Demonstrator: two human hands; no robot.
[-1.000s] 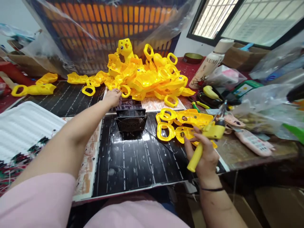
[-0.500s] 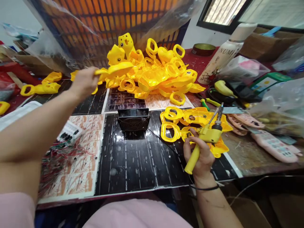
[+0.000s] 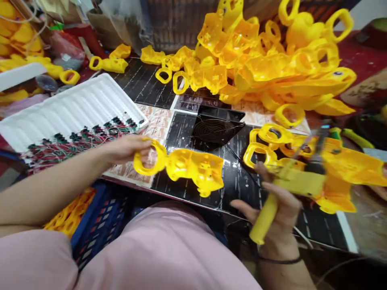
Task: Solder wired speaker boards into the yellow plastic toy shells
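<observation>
My left hand (image 3: 128,149) grips a yellow plastic shell half (image 3: 181,164) by its ring-shaped handle. The shell's hollow inner side faces up, over the front of the black tabletop (image 3: 178,129). In my right hand (image 3: 284,217) is a yellow soldering gun (image 3: 298,182), blurred, its metal tip pointing up and away. Its handle lies across my palm while my thumb sticks out to the left. Just beyond the gun lie several yellow shell halves with wiring inside, one of them an open shell (image 3: 353,161).
A small black fan (image 3: 214,131) stands mid-table. Behind it rises a large heap of yellow shells (image 3: 266,68). At the left, a white foam tray (image 3: 75,100) bears several small wired circuit boards (image 3: 83,135). Below the table edge is a blue crate (image 3: 99,225) with orange-yellow pieces.
My left hand has come back from the heap toward me, bringing a yellow shell half. The view has turned left and down. My right hand still holds the soldering gun, its thumb now spread.
</observation>
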